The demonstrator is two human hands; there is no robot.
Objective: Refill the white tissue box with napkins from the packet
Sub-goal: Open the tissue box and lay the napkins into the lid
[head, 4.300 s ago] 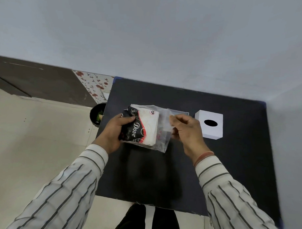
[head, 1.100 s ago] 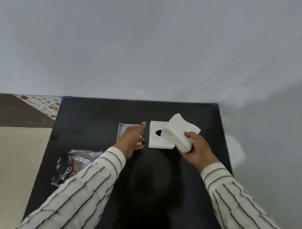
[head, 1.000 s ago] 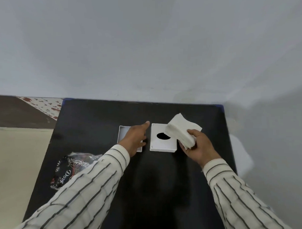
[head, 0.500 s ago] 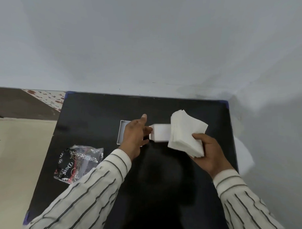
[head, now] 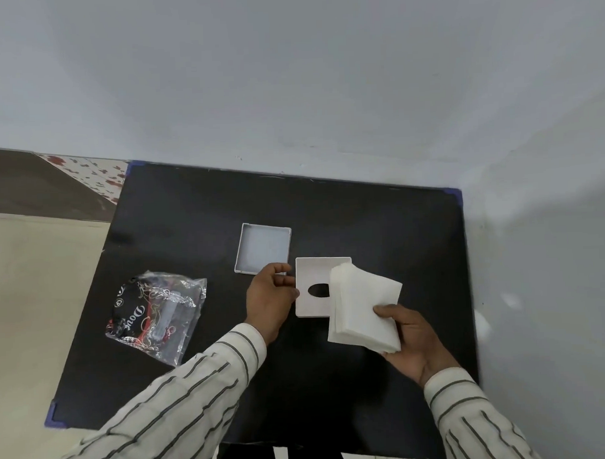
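Note:
The white tissue box is in two parts on the black table [head: 380, 226]. Its shallow tray part [head: 263, 247] lies open side up near the middle. The part with the oval hole [head: 311, 287] sits just right of it, and my left hand [head: 270, 299] grips its left edge. A thick stack of white napkins [head: 364, 313] is pinched in my right hand [head: 413, 338], overlapping the holed part's right side. The crumpled black and red napkin packet [head: 156, 313] lies at the left of the table.
The table stands in a corner, with a grey wall [head: 289, 75] behind it and another wall at its right edge. Beige floor [head: 29, 307] lies to the left. My striped sleeves cross the table's near half.
My left hand left the tray part and took the holed part by its left edge. That part now faces me flat with its hole showing. The napkin stack dropped slightly toward me.

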